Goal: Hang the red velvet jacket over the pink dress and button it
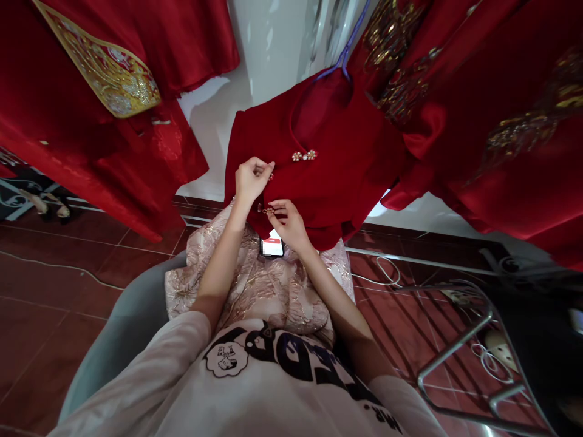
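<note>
A red garment (346, 176) hangs in front of me on a purple hanger (342, 60), its lower part reaching my lap. A gold flower clasp with pearl-like beads (304, 156) sits at its neckline. My left hand (251, 181) is closed in a pinch against the cloth, thumb and forefinger together. A bit of beaded trim shows just below those fingertips; what they hold is too small to tell. Lower and to the right, my right hand (290, 226) pinches a small gold beaded ornament (268, 210) at the garment's edge.
A lit phone (272, 244) lies on the pink brocade cloth (273, 291) over my lap. Red garments with gold decoration (122, 79) hang on both sides. A metal-framed chair (460, 346) stands at right, near white cables (489, 361) on the tiled floor.
</note>
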`<action>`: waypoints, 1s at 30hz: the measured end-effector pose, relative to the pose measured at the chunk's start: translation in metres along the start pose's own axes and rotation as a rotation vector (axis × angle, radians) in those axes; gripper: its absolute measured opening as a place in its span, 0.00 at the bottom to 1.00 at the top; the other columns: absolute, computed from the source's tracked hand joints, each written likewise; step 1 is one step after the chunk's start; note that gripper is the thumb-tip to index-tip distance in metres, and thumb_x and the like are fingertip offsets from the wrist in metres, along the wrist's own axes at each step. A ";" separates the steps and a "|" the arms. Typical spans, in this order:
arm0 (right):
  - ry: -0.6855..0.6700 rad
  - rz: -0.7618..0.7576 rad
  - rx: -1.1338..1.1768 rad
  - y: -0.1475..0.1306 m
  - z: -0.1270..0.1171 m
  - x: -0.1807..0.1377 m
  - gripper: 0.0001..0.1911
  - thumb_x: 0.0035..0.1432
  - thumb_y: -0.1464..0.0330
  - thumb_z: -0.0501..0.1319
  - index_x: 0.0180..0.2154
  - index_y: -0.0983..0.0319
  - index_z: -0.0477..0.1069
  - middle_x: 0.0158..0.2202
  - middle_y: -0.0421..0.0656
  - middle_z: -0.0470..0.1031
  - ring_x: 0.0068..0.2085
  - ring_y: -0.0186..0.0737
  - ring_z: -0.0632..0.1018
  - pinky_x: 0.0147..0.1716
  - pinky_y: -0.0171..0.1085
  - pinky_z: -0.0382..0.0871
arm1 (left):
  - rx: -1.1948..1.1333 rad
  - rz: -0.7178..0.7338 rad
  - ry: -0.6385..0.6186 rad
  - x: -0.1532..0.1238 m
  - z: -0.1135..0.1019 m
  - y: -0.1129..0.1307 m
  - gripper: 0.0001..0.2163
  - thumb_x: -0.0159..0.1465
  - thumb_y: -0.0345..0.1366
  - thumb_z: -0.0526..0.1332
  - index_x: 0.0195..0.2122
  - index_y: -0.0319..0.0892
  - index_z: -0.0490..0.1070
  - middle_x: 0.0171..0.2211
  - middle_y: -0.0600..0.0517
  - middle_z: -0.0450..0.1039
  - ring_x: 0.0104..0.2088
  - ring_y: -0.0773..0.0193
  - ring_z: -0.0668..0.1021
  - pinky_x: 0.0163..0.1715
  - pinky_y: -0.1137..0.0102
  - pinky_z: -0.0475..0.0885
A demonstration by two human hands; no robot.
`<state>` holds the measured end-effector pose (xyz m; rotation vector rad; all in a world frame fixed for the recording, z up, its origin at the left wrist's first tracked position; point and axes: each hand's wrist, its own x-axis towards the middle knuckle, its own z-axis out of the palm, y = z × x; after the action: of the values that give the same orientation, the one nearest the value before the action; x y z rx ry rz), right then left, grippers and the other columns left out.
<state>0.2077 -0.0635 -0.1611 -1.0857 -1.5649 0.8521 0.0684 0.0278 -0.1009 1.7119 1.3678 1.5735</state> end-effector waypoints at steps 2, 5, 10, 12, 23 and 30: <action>-0.001 0.003 0.009 0.000 0.000 0.000 0.14 0.60 0.65 0.64 0.48 0.59 0.71 0.49 0.50 0.77 0.46 0.43 0.80 0.39 0.40 0.82 | 0.080 0.142 -0.029 0.002 0.010 0.008 0.08 0.68 0.35 0.69 0.33 0.43 0.74 0.33 0.51 0.79 0.34 0.64 0.80 0.41 0.69 0.76; -0.005 -0.001 0.003 -0.001 -0.001 0.000 0.14 0.60 0.65 0.63 0.48 0.59 0.70 0.49 0.51 0.76 0.47 0.44 0.81 0.41 0.42 0.82 | 0.216 0.354 -0.084 0.011 0.027 0.013 0.03 0.70 0.35 0.67 0.42 0.43 0.75 0.45 0.45 0.79 0.48 0.55 0.81 0.54 0.60 0.75; -0.005 -0.006 -0.023 -0.002 -0.002 0.000 0.13 0.62 0.65 0.63 0.49 0.58 0.70 0.50 0.50 0.76 0.46 0.43 0.81 0.41 0.41 0.82 | 0.389 0.499 -0.097 0.026 0.037 0.018 0.12 0.74 0.42 0.62 0.55 0.44 0.70 0.60 0.37 0.69 0.63 0.41 0.72 0.64 0.46 0.65; -0.007 -0.004 -0.025 -0.002 -0.002 0.000 0.13 0.62 0.66 0.63 0.49 0.58 0.70 0.50 0.49 0.76 0.46 0.42 0.81 0.41 0.40 0.82 | 0.427 0.562 -0.148 0.028 0.033 0.023 0.14 0.73 0.44 0.61 0.57 0.46 0.70 0.63 0.37 0.67 0.65 0.40 0.69 0.66 0.44 0.63; -0.032 0.014 -0.053 -0.006 -0.004 0.001 0.11 0.64 0.67 0.63 0.48 0.58 0.71 0.51 0.49 0.76 0.47 0.43 0.81 0.41 0.41 0.82 | 0.486 0.648 -0.350 0.052 0.024 0.038 0.12 0.72 0.43 0.58 0.51 0.46 0.74 0.50 0.38 0.75 0.62 0.37 0.71 0.72 0.39 0.50; -0.044 0.012 -0.031 -0.007 -0.004 0.001 0.10 0.63 0.68 0.63 0.47 0.58 0.71 0.51 0.48 0.77 0.46 0.42 0.81 0.42 0.41 0.83 | 0.465 0.651 -0.423 0.056 0.022 0.049 0.16 0.70 0.46 0.60 0.54 0.45 0.74 0.51 0.37 0.75 0.65 0.35 0.68 0.75 0.37 0.43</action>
<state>0.2098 -0.0649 -0.1533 -1.1063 -1.6144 0.8682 0.0986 0.0619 -0.0383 2.7919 1.0590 1.0913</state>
